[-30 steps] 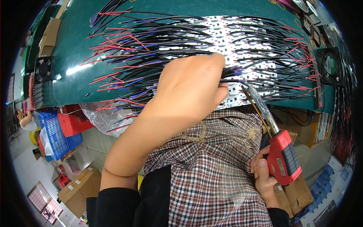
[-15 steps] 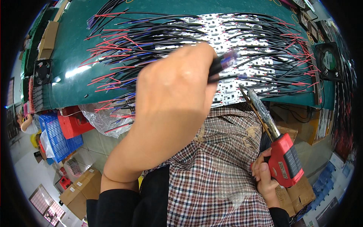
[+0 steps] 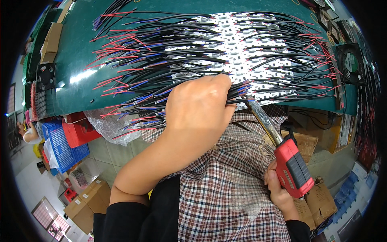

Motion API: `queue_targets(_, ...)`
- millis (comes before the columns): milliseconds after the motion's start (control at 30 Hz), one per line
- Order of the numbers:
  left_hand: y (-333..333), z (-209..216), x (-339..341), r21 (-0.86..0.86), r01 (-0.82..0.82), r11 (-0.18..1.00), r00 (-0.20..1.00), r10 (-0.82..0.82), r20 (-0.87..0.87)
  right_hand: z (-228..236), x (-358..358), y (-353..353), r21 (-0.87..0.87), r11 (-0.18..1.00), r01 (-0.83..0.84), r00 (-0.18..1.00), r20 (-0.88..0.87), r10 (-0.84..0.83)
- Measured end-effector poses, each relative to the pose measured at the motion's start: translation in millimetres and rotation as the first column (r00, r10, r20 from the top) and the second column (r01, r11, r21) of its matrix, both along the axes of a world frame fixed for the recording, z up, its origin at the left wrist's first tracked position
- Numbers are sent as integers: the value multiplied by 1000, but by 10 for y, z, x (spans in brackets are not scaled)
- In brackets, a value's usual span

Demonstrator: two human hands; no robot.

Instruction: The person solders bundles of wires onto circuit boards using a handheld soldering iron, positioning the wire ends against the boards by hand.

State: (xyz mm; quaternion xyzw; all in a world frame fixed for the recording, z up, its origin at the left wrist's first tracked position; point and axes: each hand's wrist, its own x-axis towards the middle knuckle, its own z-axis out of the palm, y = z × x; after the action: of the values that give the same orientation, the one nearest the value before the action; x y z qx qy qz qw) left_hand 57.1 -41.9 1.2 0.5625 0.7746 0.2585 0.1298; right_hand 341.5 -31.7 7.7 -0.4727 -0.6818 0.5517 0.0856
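Note:
My left hand [image 3: 196,107] is closed around a bundle of black cables [image 3: 238,92], whose blue and red stripped wire ends stick out on its right. These ends lie over the near edge of a panel of white circuit boards [image 3: 237,44]. My right hand [image 3: 277,189] grips a red and black soldering gun [image 3: 295,167] by its handle. The gun's metal barrel slants up and left, its tip close to the wire ends; whether they touch I cannot tell. Many black cables [image 3: 153,44] with red and blue ends fan out from both sides of the panel.
The panel lies on a green tabletop [image 3: 72,92]. Small black fans [image 3: 350,64] stand at both sides. Clear plastic film [image 3: 115,125], a red crate [image 3: 78,133] and a blue crate [image 3: 60,143] sit off the table's left front. Below are cardboard boxes [image 3: 88,203].
My left hand has come down toward me with the cable bundle, to the panel's near edge. The soldering gun has shifted left, bringing its tip near the wire ends.

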Motion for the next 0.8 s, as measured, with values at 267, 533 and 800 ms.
queue_targets(267, 22, 8, 48, -4, 17, 1000, 999, -18, -48, -48, -88, -6, 45, 999, 10, 999, -52, -8)
queue_targets(533, 48, 46, 57, -20, 49, 999, 995, -51, -84, -53, -50, 7, 7, 1000, -17, 1000, -20, 18)
queue_targets(800, 83, 55, 35, -70, 67, 995, 993, -73, -89, -26, 1, -10, 5, 1000, -10, 1000, -27, 10)
